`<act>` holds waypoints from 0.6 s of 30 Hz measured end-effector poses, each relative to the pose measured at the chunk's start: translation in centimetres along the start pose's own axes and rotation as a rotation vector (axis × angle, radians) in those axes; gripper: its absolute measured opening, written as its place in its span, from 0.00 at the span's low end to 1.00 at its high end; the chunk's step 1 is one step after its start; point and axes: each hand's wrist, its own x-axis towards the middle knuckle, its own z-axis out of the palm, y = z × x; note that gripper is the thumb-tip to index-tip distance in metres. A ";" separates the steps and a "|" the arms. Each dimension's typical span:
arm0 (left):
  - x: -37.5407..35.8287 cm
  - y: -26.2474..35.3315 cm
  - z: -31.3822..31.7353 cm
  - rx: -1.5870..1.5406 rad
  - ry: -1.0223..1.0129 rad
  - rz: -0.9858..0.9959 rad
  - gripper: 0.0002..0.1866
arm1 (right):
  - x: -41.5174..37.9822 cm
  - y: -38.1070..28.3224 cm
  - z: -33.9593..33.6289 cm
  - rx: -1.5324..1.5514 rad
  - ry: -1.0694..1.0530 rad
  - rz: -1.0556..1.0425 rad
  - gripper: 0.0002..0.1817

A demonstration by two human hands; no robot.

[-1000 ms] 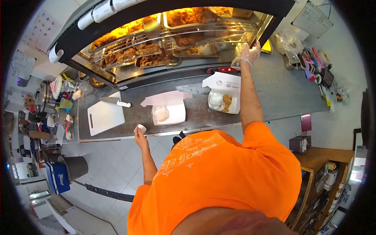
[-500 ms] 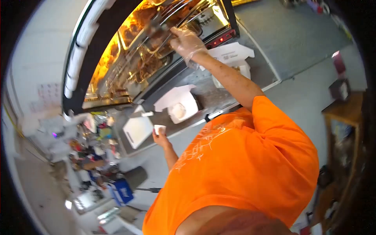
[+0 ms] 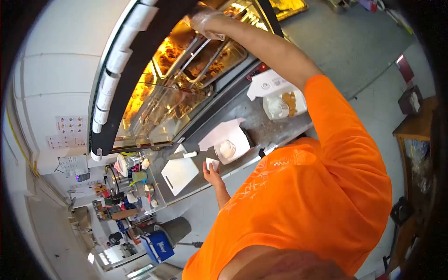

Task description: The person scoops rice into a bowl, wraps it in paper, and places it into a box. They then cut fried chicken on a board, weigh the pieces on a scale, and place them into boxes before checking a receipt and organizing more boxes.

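Observation:
My left hand (image 3: 214, 176) is bare and closed around a small white cup (image 3: 213, 163), at the counter's near edge. Just beyond it, an open white takeout box (image 3: 240, 139) contains a round white scoop of what looks like rice (image 3: 227, 149). My right hand (image 3: 207, 24), in a clear plastic glove, reaches into the lit food display case (image 3: 219, 88) above its trays. Motion blur and glare hide its fingers, so I cannot tell what they hold. Below the right forearm sits a second open takeout box (image 3: 272, 79), with a white mound and brown food inside.
A white cutting board (image 3: 180, 175) lies left of the boxes, with a white-handled knife (image 3: 190, 154) at its top edge. Metal trays of browned food (image 3: 210, 70) fill the case. A blue box (image 3: 157, 246) and a grey bin (image 3: 178, 229) stand on the floor at lower left.
My right hand has moved up and left, deeper into the case. The view has shifted, revealing the food in the second box. My left hand still holds the cup.

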 end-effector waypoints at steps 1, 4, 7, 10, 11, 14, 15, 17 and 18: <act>-0.4 -0.2 0.0 -0.036 0.018 -0.026 0.22 | 1.5 0.6 0.2 0.015 0.043 0.005 0.13; -0.2 -2.2 -1.3 -0.099 0.000 -0.035 0.22 | 8.3 0.9 -0.3 0.061 0.195 0.000 0.13; -1.7 -3.8 -2.5 -0.145 0.106 -0.080 0.23 | 9.8 0.9 -1.0 0.119 0.354 -0.032 0.13; -3.9 -6.3 -4.6 -0.148 0.192 -0.199 0.23 | 8.0 2.3 -0.3 0.213 0.452 -0.073 0.14; -4.9 -6.8 -5.0 -0.164 0.204 -0.215 0.23 | 8.5 0.5 -0.6 0.255 0.468 -0.084 0.14; -7.5 -7.6 -6.3 -0.165 0.281 -0.343 0.22 | 7.9 0.4 0.1 0.394 0.489 -0.087 0.14; -8.1 -7.9 -6.7 -0.151 0.293 -0.348 0.22 | 9.2 0.3 0.2 0.440 0.490 -0.079 0.14; -8.8 -8.5 -7.0 -0.133 0.307 -0.371 0.22 | 9.1 0.7 1.0 0.530 0.494 -0.056 0.15; -8.9 -8.4 -7.1 -0.132 0.314 -0.366 0.22 | 8.6 0.8 1.3 0.579 0.497 -0.041 0.15</act>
